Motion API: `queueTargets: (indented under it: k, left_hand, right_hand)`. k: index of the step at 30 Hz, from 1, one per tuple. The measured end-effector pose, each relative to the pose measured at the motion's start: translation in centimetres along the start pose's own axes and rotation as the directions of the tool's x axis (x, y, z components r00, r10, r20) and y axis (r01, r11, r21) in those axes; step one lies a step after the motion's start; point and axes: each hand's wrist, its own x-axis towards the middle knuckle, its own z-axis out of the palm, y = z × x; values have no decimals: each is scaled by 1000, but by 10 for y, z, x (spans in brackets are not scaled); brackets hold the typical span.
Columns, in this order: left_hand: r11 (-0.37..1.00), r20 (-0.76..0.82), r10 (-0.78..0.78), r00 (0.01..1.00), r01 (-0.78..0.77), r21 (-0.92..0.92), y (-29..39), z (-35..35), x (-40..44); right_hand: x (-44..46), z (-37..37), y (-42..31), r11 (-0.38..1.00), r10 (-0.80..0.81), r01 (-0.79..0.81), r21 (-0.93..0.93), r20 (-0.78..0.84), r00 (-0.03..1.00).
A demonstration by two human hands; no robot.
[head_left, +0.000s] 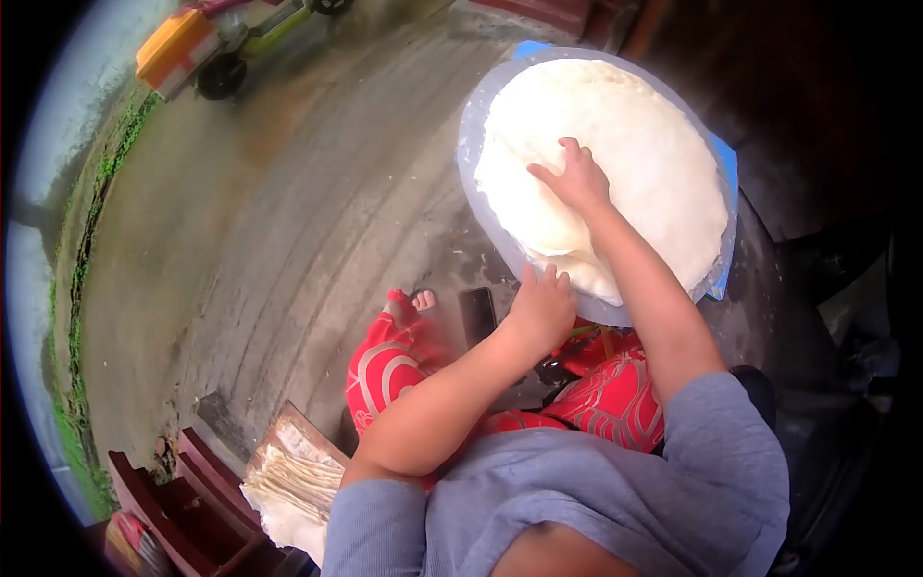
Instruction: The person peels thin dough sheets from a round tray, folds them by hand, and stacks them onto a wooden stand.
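Observation:
A wide stack of thin, soft white round sheets, like dough or wrappers, lies on a pale round tray. At the tray's near edge, my left hand has its fingers curled at the rim of the top sheet, which is folded and slightly raised there. My right hand rests on the sheets near the middle, thumb and fingers apart. Something flat and blue sticks out from under the tray. Whatever lies beneath my left fingertips is partly hidden.
A dark phone lies near my legs in red patterned trousers. To the lower left, a stack of thin cream sheets sits on a board beside dark red wooden furniture. A wheeled orange and green toy stands on the concrete floor.

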Motion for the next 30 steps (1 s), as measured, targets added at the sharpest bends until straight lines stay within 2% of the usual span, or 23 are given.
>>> queueTargets:
  k: [1,2,3,4,5,7,9,11,12,14,15,16,17,18,20,21,22,23,24,26,27,29,30]
  left_hand:
    - [1000,-64,7,998,-6,12,3,5,4]
    - [1000,-61,-5,998,7,21,5,3,7]
    - [1000,-59,-7,998,9,19,5,5,9]
    - [998,-161,-26,987,34,48,6,8,12]
    - [996,-261,-39,965,60,72,7,11,13]
    - [995,-206,-27,978,46,86,9,7,9]
    - [994,-153,-14,988,30,101,12,1,4]
    - [998,-34,51,998,-50,42,16,-1,-3]
    - [998,-91,63,994,-61,27,17,5,-5]
    - [996,-109,71,991,-65,57,20,12,-5]
    - [994,-126,75,989,-65,86,20,13,-4]
    - [994,-122,77,989,-66,86,21,13,-3]
    - [994,-111,80,991,-71,87,22,11,-2]
    - [993,-100,82,992,-73,90,22,11,0]
    - [993,-101,96,990,-88,84,24,16,5]
    - [991,-109,115,987,-107,77,25,18,7]
    - [991,-108,112,988,-104,79,26,20,9]
    - [992,-105,115,988,-109,59,26,21,11]
    - [993,-102,118,988,-114,40,26,21,12]
    - [993,-99,116,988,-112,48,25,19,13]
    - [992,-94,118,988,-114,50,25,17,13]
    - [992,-97,122,988,-118,45,24,15,11]
    - [992,-103,124,987,-121,41,24,14,10]
  right_hand:
    - [-1,-2,-10,987,-99,109,-116,94,991]
    - [8,2,-7,987,-99,110,-114,97,990]
    - [21,4,-1,993,-116,119,-1,218,969]
    - [30,6,7,987,-143,111,112,333,932]
    - [27,-5,13,969,-97,46,245,202,974]
    - [37,-34,43,958,33,-91,273,208,978]
    - [46,-30,105,803,147,-222,553,177,973]
    - [54,-17,163,615,308,-328,717,165,937]
    - [57,-15,167,615,311,-329,717,163,937]
    - [60,-13,174,914,290,-312,258,123,949]
    - [59,-21,146,929,244,-292,229,215,945]
    - [64,-14,136,938,28,-76,339,145,989]
    - [64,-31,97,961,-83,22,276,208,975]
    - [72,-24,74,852,-114,-53,522,283,952]
    - [91,4,42,917,-233,194,350,73,970]
    - [95,9,20,915,-235,195,353,73,969]
    - [100,11,-2,980,-178,170,106,68,982]
    - [105,11,-12,981,-123,128,-147,47,991]
    - [115,13,-11,981,-125,130,-144,45,991]
    - [131,15,-7,957,-47,116,-267,252,967]
    - [132,12,2,957,-46,115,-266,252,967]
    - [130,-6,35,999,46,-47,-13,-10,999]
    - [129,-16,61,996,86,-83,44,-63,994]
